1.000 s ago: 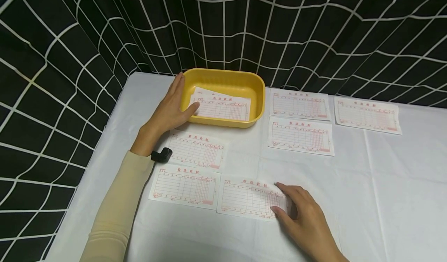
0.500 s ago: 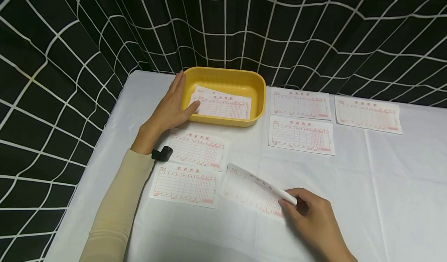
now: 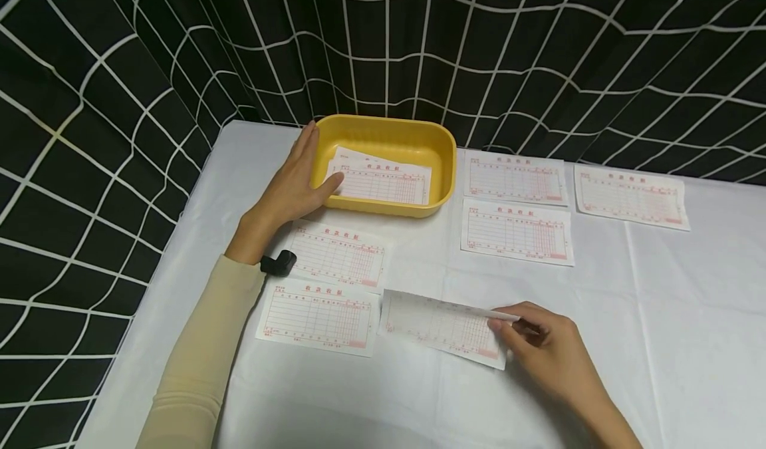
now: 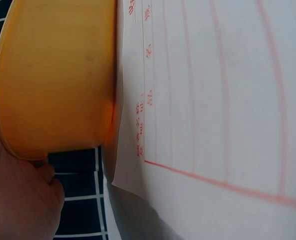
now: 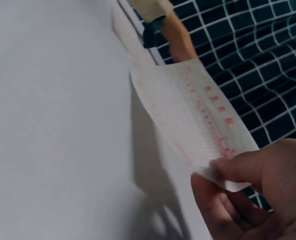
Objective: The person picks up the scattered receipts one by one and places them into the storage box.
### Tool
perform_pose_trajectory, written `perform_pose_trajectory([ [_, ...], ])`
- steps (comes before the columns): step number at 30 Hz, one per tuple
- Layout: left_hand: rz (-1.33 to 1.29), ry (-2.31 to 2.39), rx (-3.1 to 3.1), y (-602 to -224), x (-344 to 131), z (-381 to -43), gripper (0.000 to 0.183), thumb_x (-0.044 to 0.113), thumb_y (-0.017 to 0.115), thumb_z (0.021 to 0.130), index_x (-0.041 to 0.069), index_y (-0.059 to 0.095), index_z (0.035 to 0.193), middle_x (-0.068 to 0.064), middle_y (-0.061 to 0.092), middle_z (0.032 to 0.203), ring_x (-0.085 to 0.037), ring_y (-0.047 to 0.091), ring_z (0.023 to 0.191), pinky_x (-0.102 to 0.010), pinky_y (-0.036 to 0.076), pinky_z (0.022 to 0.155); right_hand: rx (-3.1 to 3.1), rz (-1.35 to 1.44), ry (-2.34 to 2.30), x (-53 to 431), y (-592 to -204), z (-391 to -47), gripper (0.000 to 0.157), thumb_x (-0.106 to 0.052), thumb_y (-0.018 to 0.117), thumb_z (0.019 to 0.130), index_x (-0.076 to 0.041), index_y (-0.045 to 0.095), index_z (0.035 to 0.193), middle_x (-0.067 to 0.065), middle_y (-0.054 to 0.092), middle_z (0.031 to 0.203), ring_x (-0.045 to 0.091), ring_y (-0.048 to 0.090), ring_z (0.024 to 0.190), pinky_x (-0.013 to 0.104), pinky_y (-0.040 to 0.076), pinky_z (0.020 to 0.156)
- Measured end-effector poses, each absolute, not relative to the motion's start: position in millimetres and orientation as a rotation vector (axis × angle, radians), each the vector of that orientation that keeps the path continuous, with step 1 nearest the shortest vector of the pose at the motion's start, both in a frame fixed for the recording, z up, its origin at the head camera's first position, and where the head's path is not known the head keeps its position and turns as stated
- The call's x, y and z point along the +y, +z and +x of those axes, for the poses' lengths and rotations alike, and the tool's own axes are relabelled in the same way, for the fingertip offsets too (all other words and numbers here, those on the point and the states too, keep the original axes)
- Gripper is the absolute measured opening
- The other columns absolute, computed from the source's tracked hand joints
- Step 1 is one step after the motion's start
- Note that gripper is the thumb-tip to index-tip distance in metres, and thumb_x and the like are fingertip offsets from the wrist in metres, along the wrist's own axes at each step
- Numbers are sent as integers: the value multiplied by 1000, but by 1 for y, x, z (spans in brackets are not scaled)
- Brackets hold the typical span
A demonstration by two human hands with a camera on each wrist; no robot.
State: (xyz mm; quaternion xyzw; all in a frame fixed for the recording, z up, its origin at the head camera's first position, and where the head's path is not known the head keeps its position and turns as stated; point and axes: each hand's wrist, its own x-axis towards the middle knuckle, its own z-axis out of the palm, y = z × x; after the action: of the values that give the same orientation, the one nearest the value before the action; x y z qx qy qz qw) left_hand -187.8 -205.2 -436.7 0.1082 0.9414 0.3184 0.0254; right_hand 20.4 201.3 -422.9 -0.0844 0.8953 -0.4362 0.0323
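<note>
One white red-printed paper slip (image 3: 445, 332): tilted, right end raised off white-clothed desk (image 3: 604, 322).
Right grip (image 3: 552, 348): clamped on slip's right end.
Left grip (image 3: 293, 186): thumb and fingers apart, touching yellow rectangular tray (image 3: 389, 130).

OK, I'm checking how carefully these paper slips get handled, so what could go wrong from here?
The lifted slip is pinched only at one end by the right hand and bows, so it might crease or slip free. The black wrist device sits close to the slip below the yellow basket, so shifting the left hand could nudge that slip.
</note>
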Motion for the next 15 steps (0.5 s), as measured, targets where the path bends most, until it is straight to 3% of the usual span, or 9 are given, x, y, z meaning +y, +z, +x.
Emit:
perform_pose_trajectory([
  [3,337,980,2912,-437,-206,-188,100,53,58,100,10,2,171,-3,-4,182,-24,8,169,-49,19,136,2709,-182,-1338,202,-416,11,6,-12,80,95,-13,79,101,-1,74,82,2,64,67,18,54,61],
  [7,341,979,2912,-438,-206,-188,100,53,57,99,10,2,171,-3,-4,182,-24,8,169,-49,20,136,2661,-97,-1353,204,-411,-3,11,-21,81,95,-12,78,99,-1,76,82,3,66,65,20,51,58],
  [15,346,987,2914,-437,-205,-187,100,53,58,100,9,3,171,-3,-4,182,-24,8,169,-49,20,136,2584,-106,-1458,208,-401,-29,14,-16,74,100,-5,75,108,-9,72,89,5,63,74,21,50,60],
])
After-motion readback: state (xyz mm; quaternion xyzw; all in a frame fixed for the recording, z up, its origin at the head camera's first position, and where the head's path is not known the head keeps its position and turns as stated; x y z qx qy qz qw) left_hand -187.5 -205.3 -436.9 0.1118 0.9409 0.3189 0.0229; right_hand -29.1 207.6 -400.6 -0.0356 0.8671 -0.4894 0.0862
